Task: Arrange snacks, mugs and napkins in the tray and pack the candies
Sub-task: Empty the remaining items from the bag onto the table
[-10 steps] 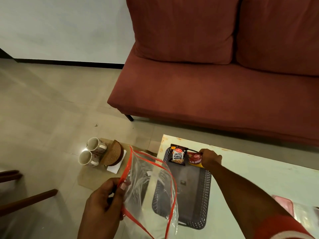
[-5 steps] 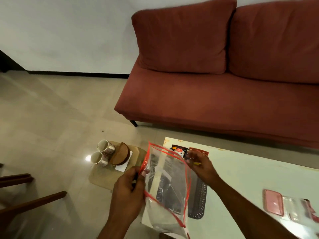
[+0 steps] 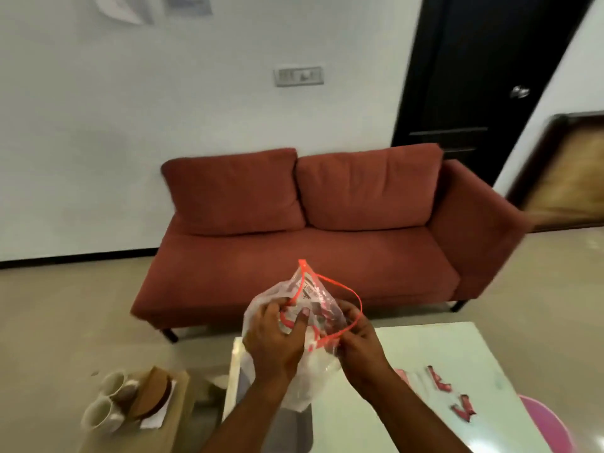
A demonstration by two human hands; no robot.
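Note:
A clear zip bag (image 3: 309, 297) with a red zip edge is held up in front of me over the near left end of the pale table (image 3: 425, 348). My left hand (image 3: 276, 335) grips its left side, fingers curled into the mouth. My right hand (image 3: 358, 335) pinches the red rim on the right. The dark tray (image 3: 294, 429) lies below, mostly hidden by my arms and the bag. Red candies (image 3: 439, 382) lie on the table to the right. Two mugs (image 3: 106, 400) and white napkins (image 3: 153, 421) sit on a low stand at the lower left.
A red sofa (image 3: 310, 250) stands just behind the table. Brown round coasters (image 3: 152, 395) lean beside the mugs. A pink object (image 3: 549, 423) shows at the lower right corner. A black door (image 3: 483, 76) is at the back right.
The view has swung up and right. My right hand left the snack packets in the tray and took hold of the bag's rim; both hands now hold the bag higher.

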